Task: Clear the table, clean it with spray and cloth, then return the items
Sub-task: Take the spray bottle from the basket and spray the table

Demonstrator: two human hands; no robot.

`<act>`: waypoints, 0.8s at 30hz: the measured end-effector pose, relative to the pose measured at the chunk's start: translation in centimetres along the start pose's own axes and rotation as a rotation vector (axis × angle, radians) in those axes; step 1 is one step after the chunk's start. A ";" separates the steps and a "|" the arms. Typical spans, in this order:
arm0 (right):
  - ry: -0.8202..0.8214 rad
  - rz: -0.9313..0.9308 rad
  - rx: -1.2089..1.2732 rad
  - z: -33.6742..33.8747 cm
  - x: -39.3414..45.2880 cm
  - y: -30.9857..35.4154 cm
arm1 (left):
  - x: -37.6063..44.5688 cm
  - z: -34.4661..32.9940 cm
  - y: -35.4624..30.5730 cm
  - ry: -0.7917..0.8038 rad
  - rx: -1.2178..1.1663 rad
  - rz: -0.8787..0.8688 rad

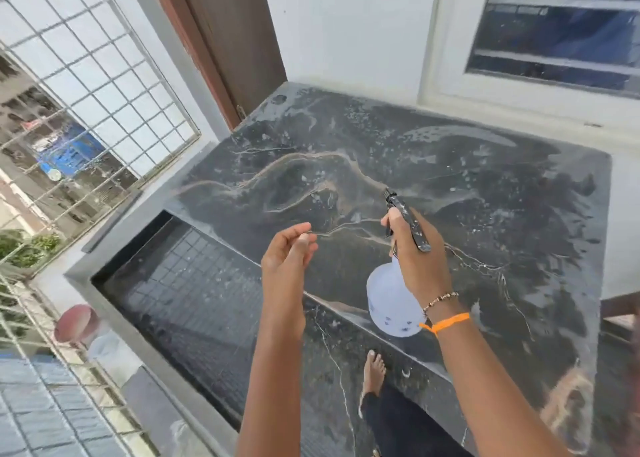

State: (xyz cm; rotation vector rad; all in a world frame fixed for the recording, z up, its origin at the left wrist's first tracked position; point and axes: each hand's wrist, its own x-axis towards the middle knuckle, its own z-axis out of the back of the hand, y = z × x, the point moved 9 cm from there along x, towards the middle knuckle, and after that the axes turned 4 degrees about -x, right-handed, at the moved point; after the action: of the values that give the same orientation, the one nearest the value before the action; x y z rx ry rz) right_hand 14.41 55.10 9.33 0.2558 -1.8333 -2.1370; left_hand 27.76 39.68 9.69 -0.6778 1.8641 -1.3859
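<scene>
A white spray bottle (388, 297) with a black speckled trigger head hangs over the front edge of the dark marble table (467, 179). My right hand (415, 259) is shut on its neck, with the nozzle pointing toward the far left of the slab. The table top carries wet droplets and smeared patches, and nothing stands on it. My left hand (287, 256) floats just left of the bottle, above the table's front edge, fingers loosely curled and holding nothing. No cloth is in view.
A brown door (225, 41) stands behind the table's far left corner. A window (561, 27) is in the white wall behind the table. A metal grille (86, 93) runs along the left. My bare foot (374, 370) is on the dark floor below.
</scene>
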 end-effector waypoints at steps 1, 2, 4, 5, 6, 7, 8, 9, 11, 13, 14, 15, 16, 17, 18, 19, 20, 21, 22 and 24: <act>0.039 0.015 -0.003 -1.7 1.1 0.3 | 1.3 0.5 -0.3 -0.007 0.004 -0.005; 0.074 0.029 -0.002 -3.5 2.4 0.5 | 2.8 0.9 -0.7 -0.011 0.009 -0.012; 0.110 0.044 0.004 -6.2 4.6 0.6 | 5.6 1.0 -0.9 -0.021 0.052 -0.022; 0.122 0.038 0.023 -7.5 6.0 0.4 | 7.4 0.8 -1.1 -0.022 0.095 -0.031; 0.145 0.022 0.052 -9.0 7.3 0.2 | 9.2 0.3 -1.3 -0.015 0.135 -0.042; 0.177 -0.002 0.084 -10.5 8.7 -0.2 | 11.0 -0.2 -1.5 -0.003 0.169 -0.052; 0.207 -0.032 0.122 -11.8 9.8 -0.5 | 12.7 -0.8 -1.9 0.012 0.197 -0.059; 0.219 -0.064 0.165 -13.0 11.1 -0.8 | 14.5 -1.3 -2.4 0.024 0.220 -0.063; 0.197 -0.111 0.230 -14.7 13.7 -1.1 | 17.9 -1.7 -3.8 0.030 0.241 -0.084; 0.165 -0.140 0.274 -16.2 16.2 -0.9 | 21.2 -1.1 -5.2 0.015 0.218 -0.102; 0.151 -0.164 0.290 -17.1 17.3 -0.9 | 22.8 -0.6 -5.7 0.011 0.199 -0.101; 0.137 -0.184 0.295 -17.9 18.4 -0.9 | 24.4 -0.1 -5.9 0.010 0.185 -0.097; 0.120 -0.206 0.290 -18.7 19.4 -0.9 | 26.0 0.6 -6.2 0.010 0.174 -0.090; 0.101 -0.226 0.283 -19.5 20.3 -1.0 | 27.6 1.2 -6.2 0.007 0.165 -0.080; 0.085 -0.239 0.280 -20.3 21.3 -1.1 | 29.2 1.6 -6.2 0.010 0.157 -0.068; 0.075 -0.248 0.278 -20.9 22.1 -1.1 | 30.5 1.8 -6.1 0.018 0.158 -0.052; 0.062 -0.266 0.278 -22.0 23.1 -1.4 | 32.5 2.0 -5.9 0.042 0.178 -0.029; 0.045 -0.297 0.278 -22.9 24.0 -1.7 | 34.3 2.2 -5.5 0.073 0.233 -0.006; 0.024 -0.331 0.276 -23.9 24.9 -2.0 | 36.3 2.3 -5.1 0.111 0.324 0.006; -0.012 -0.393 0.258 -25.9 26.9 -2.6 | 40.5 2.6 -3.9 0.218 0.552 0.040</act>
State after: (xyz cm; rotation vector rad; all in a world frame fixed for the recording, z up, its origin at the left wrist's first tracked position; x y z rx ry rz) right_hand -2.42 22.04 4.31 0.7173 -2.2173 -2.1322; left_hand 4.99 6.35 3.74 -0.2152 1.5248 -1.8963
